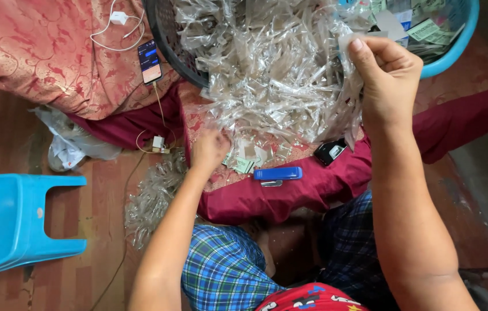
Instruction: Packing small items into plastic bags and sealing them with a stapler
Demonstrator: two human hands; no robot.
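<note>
A big heap of clear plastic wrappers spills from a dark basket onto a red patterned cloth. My right hand is raised at the heap's right side, fingers pinched on a clear wrapper strip. My left hand reaches low under the heap's near edge, fingers curled among small wrappers and paper labels; what it holds is hidden. A blue stapler lies on the cloth just right of my left hand.
A black stapler lies by the heap's edge. A turquoise tub of paper labels stands at top right. A phone on a charging cable rests on the red bedding. A blue plastic stool stands left; more wrappers lie on the floor.
</note>
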